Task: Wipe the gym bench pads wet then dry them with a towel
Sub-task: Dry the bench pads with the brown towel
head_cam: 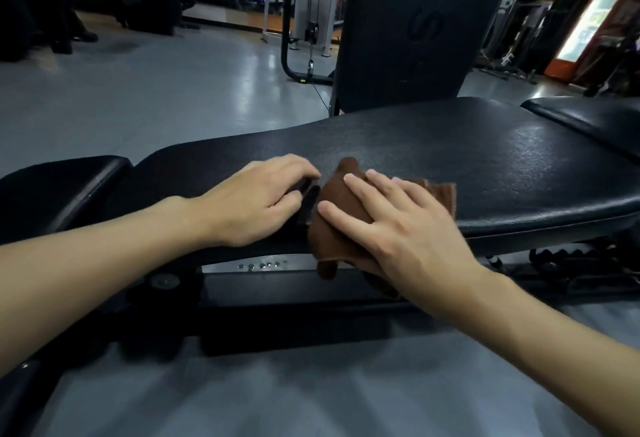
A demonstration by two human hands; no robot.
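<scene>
Black padded bench [450, 146], brown towel [341, 201] draped over its near edge, right hand [398, 225] flat on towel, left hand [263, 197] on bench beside it

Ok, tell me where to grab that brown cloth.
Pinch the flap of the brown cloth that hangs over the near edge of the bench pad, coming from the near side. It dangles free there; the right hand presses the middle flat.

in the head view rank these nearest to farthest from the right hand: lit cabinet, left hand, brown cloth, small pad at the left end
1. brown cloth, pressed under the right hand
2. left hand, just left of it on the long pad
3. small pad, at the bench's left end
4. lit cabinet, far back on the right
</scene>
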